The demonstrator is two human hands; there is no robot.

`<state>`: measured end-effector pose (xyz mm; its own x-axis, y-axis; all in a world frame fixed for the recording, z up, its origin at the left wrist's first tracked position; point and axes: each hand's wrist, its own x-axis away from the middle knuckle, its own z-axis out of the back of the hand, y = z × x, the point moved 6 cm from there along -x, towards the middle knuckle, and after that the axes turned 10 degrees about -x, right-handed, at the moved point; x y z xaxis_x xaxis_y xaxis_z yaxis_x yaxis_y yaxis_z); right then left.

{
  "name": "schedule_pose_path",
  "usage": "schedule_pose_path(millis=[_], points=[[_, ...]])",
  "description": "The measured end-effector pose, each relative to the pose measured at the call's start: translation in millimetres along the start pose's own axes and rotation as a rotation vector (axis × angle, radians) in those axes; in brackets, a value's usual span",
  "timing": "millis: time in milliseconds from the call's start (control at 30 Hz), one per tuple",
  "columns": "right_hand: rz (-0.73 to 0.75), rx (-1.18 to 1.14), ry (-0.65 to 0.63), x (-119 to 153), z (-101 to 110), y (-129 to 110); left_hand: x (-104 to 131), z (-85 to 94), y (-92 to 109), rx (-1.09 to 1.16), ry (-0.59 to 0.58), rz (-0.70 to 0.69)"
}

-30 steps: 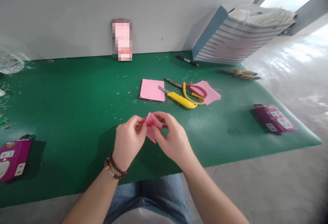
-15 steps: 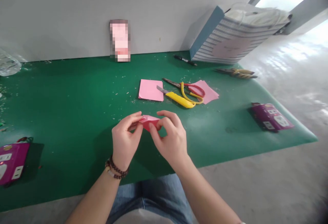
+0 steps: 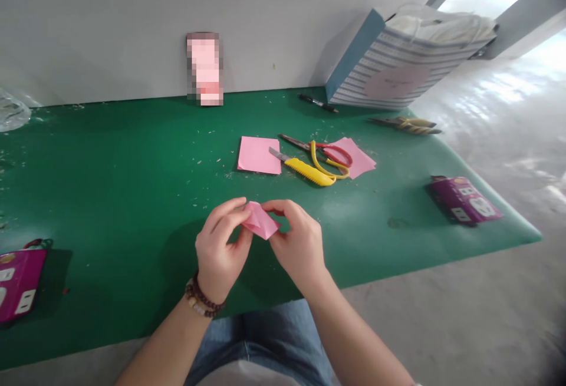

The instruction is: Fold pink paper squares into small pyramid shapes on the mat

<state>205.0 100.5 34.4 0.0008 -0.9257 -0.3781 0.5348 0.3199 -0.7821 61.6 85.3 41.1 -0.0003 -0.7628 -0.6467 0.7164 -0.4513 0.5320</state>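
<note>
A small piece of folded pink paper [image 3: 262, 221] is held up between both hands, above the near part of the green table. My left hand [image 3: 223, 236] pinches its left side between thumb and fingers. On the opposite edge, my right hand [image 3: 298, 244] grips the lower right corner, thumb underneath and index finger behind. Creases and a flap show on the face turned toward me. Beyond the hands lie a stack of square pink paper [image 3: 257, 155], a yellow-handled knife [image 3: 309, 172] with its tip over the stack, and scissors [image 3: 329, 153] with red and yellow handles.
More pink sheets [image 3: 357, 159] lie under the scissors. A black pen [image 3: 318, 103], pliers [image 3: 407, 125] and a striped paper bag [image 3: 398, 68] are at the back right. Purple power strips [image 3: 466, 200] [image 3: 22, 283] sit at both sides. A blurred phone-like object [image 3: 204, 68] leans on the wall.
The folded paper has been turned so a lighter pink, creased face shows instead of the darker one. My right fingers have shifted to its lower right corner. The camera view moved slightly.
</note>
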Motion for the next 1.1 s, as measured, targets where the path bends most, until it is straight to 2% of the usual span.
schedule_pose_path(millis=[167, 367, 533, 633, 800, 900, 1000, 1100], points=[[0.121, 0.071, 0.051, 3.6, 1.4, -5.9, 4.1, -8.3, -8.6, 0.123, -0.051, 0.158], [0.204, 0.128, 0.07, 3.2, 1.2, -12.4, 5.2, -6.1, -4.7, 0.121, -0.024, 0.109], [0.284, 0.154, 0.057, 4.6, 2.2, -18.7, 6.1, -6.9, -6.7, 0.196, -0.022, 0.16], [0.271, 0.161, -0.012, 3.3, 0.4, -19.2, 6.7, -7.0, -8.1, 0.225, -0.021, 0.185], [0.193, -0.012, -0.078, -1.1, 0.2, -16.0, 6.2, -5.6, -9.4, 0.254, -0.01, 0.19], [0.127, -0.038, -0.134, -2.1, -2.2, -11.2, 5.9, -6.4, -9.6, 0.288, -0.034, 0.191], [0.076, -0.041, -0.142, -2.0, -1.1, -7.0, 5.4, -7.8, -9.3, 0.322, -0.072, 0.196], [0.089, -0.035, -0.145, -1.5, 1.0, -8.0, 3.6, -8.7, -7.3, 0.348, -0.103, 0.184]])
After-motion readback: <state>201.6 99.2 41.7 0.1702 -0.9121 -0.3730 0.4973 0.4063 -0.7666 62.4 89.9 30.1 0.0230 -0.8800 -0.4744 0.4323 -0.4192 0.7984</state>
